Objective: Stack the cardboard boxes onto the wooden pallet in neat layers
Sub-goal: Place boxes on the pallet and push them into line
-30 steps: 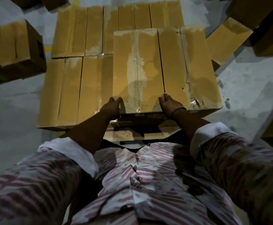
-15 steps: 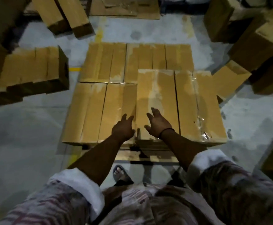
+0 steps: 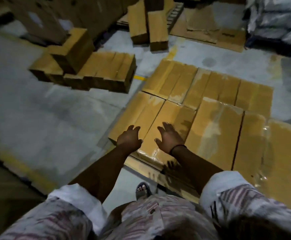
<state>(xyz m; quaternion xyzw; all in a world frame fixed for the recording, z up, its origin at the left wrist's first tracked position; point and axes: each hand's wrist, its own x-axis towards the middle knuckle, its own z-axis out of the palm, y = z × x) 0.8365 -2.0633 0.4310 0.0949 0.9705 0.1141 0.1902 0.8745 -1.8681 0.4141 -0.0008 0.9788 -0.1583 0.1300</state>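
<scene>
Tan taped cardboard boxes cover the wooden pallet (image 3: 146,166), of which only the near edge shows. The lower layer of boxes (image 3: 169,80) fills the far and left side. Two boxes of an upper layer (image 3: 214,132) lie on the near right. My left hand (image 3: 129,138) hovers over the near left box with fingers spread, holding nothing. My right hand (image 3: 169,137), a dark band on its wrist, hangs open beside it over the same lower layer.
A loose pile of boxes (image 3: 96,71) lies on the concrete floor to the left. Two more boxes (image 3: 148,23) lean at the back, beside flattened cardboard (image 3: 210,28). White sacks (image 3: 278,19) stand far right. My sandalled foot (image 3: 142,190) is next to the pallet.
Both hands let go of the near upper box and lifted off it, fingers spreading. My head has risen and turned left, bringing the floor pile of boxes into view.
</scene>
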